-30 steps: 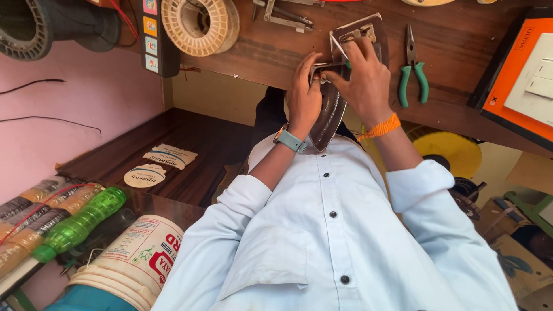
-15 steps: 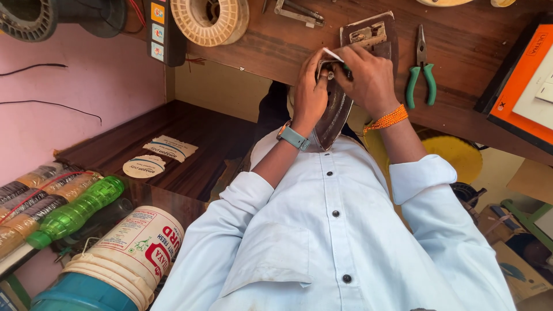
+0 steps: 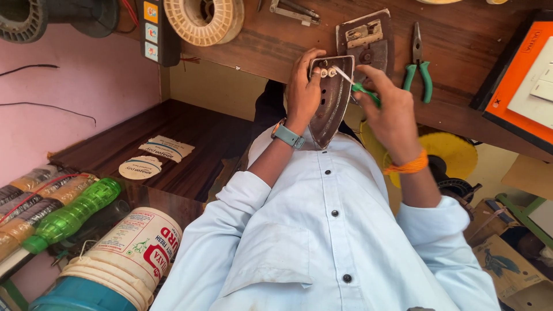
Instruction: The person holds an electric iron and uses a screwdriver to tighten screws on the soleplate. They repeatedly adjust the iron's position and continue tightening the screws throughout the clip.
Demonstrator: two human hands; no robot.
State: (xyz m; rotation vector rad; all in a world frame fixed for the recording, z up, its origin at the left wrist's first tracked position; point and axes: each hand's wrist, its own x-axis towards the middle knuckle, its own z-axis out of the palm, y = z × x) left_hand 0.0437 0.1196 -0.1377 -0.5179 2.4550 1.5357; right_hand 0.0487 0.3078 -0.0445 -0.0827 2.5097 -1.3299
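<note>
At the far left, a pink wall is seen, with a green plastic bottle (image 3: 69,216) and a white printed tub (image 3: 124,253) lying low beside it. Further along, a cream wire spool (image 3: 203,20) rests on the dark wooden desk (image 3: 461,52).

At the middle, the wedge-shaped iron base (image 3: 329,101) is gripped along its edge by the left hand (image 3: 302,92), the fingers closed around it, its tip resting against the person's white shirt. By the right hand (image 3: 391,112), a green-handled screwdriver (image 3: 354,85) is pinched in closed fingers, its tip set at the screws near the base's upper end. The step in hand is judged to be screw work at the terminals; a steady tip and a firm hold on the base are called for next.

To the right, a second metal plate (image 3: 368,37), green-handled pliers (image 3: 419,69) and an orange-framed switch board (image 3: 521,80) are laid on the desk.
</note>
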